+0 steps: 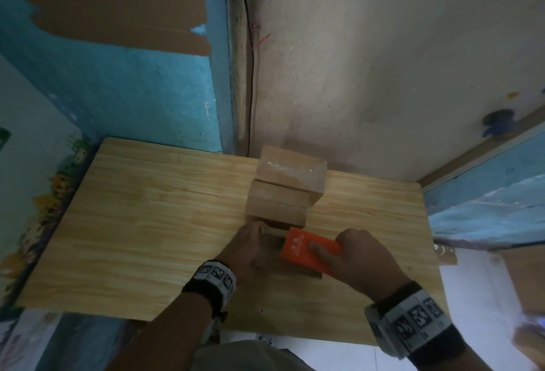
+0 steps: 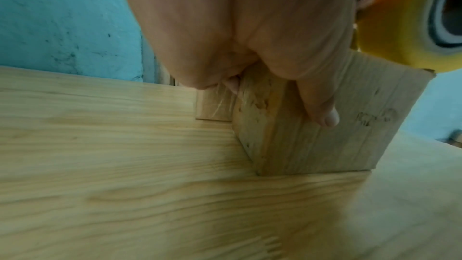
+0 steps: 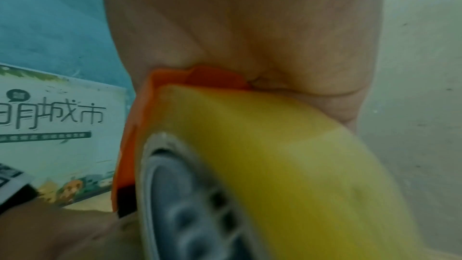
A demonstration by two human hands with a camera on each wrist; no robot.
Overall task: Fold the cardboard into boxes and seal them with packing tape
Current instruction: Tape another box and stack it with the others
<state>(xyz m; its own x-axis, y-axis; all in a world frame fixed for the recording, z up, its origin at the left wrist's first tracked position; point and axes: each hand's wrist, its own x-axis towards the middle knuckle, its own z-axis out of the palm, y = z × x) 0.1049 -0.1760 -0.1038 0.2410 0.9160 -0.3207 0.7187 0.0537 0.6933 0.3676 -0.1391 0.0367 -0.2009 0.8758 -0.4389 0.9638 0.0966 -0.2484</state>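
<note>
Nearest the person, on the wooden table (image 1: 147,223), stands a small cardboard box (image 2: 312,135), upright on its base; in the head view it is almost wholly hidden under the hands and the dispenser. The left hand (image 1: 247,249) clamps it from its left side: the left wrist view shows the thumb (image 2: 322,110) lying down the near face and a fingertip curled over the far corner.

The right hand (image 1: 356,255) grips an orange tape dispenser (image 1: 309,249) from above, with one finger stretched along its flat top and the rest wrapped over its right edge. The dispenser's long axis runs from the person's right toward the left and slightly away, its front end over the box top by the left hand's knuckles. Inside its shell sits a yellowish roll of packing tape (image 3: 275,155) on a grey core, seen close in the right wrist view. The two hands are just beside each other, both wrists banded with patterned markers.

Farther off, a row of closed cardboard boxes (image 1: 277,202) runs away from the person toward the wall; the farthest one (image 1: 292,170) is taller and carries glossy clear tape across its top. Whether the held box touches the nearest of the row cannot be told.
</note>
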